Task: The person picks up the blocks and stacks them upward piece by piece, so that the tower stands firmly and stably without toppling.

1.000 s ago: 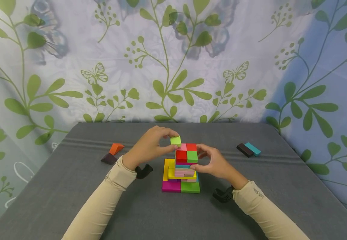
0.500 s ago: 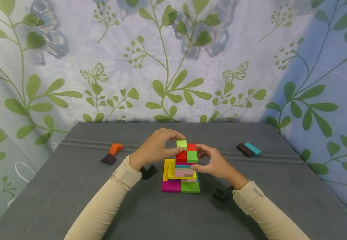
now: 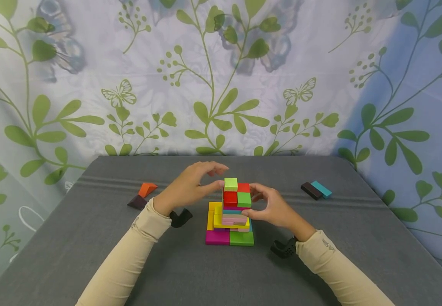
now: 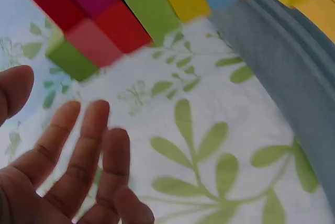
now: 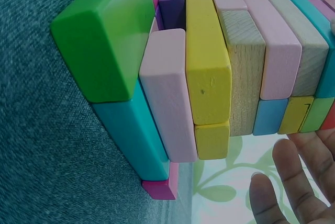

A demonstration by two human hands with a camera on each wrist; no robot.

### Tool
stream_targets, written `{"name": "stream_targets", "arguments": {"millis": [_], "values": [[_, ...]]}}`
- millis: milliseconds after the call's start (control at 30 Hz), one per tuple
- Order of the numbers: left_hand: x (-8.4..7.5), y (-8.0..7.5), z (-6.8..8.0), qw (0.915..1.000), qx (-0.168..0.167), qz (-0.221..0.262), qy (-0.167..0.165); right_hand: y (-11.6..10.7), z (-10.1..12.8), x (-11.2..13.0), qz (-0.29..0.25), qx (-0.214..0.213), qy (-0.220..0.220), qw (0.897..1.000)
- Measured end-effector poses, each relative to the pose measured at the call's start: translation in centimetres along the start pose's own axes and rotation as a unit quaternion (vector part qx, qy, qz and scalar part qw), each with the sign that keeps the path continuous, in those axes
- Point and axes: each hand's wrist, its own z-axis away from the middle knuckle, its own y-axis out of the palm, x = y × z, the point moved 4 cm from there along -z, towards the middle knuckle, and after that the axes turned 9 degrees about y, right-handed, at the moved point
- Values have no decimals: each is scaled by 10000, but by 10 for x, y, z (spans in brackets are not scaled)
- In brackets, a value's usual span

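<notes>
A stepped tower of coloured wooden blocks [image 3: 230, 216] stands mid-table on a magenta and green base. On its top, at the back left, sits a lime cube-like block [image 3: 230, 184], beside red and green blocks. My left hand [image 3: 188, 185] hovers just left of this block, thumb and fingers spread; in the left wrist view a gap separates the fingers from the lime block [image 4: 70, 59]. With my right hand [image 3: 276, 208] I hold the tower's upper right side, thumb in front and fingers behind. The right wrist view shows the fingers [image 5: 293, 174] against the back blocks.
An orange wedge [image 3: 147, 189] and a dark wedge [image 3: 136, 202] lie to the left on the grey tabletop [image 3: 213, 272]. To the right lie a dark brown block [image 3: 311, 191] and a teal block [image 3: 322, 189]. A leaf-patterned curtain [image 3: 228, 85] hangs behind.
My left hand brought the lime block rightward onto the tower's back left corner, let it go and drew back to the left. My right hand stayed in place at the tower.
</notes>
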Motion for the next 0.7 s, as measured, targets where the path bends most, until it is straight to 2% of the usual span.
{"name": "stream_targets", "arguments": {"millis": [100,233,500,700], "values": [[11,-9,14,9994,8,274,-208,0,0,1,44,1,54,10000],[33,-15,36,9975,183,374,-564,1,1,2,59,6,147,9999],[70,-20,76,9886,832,363,-1201,0,1,2,62,11,191,9998],[84,-27,97,9793,1259,264,-1564,0,1,2,57,12,146,9999]]}}
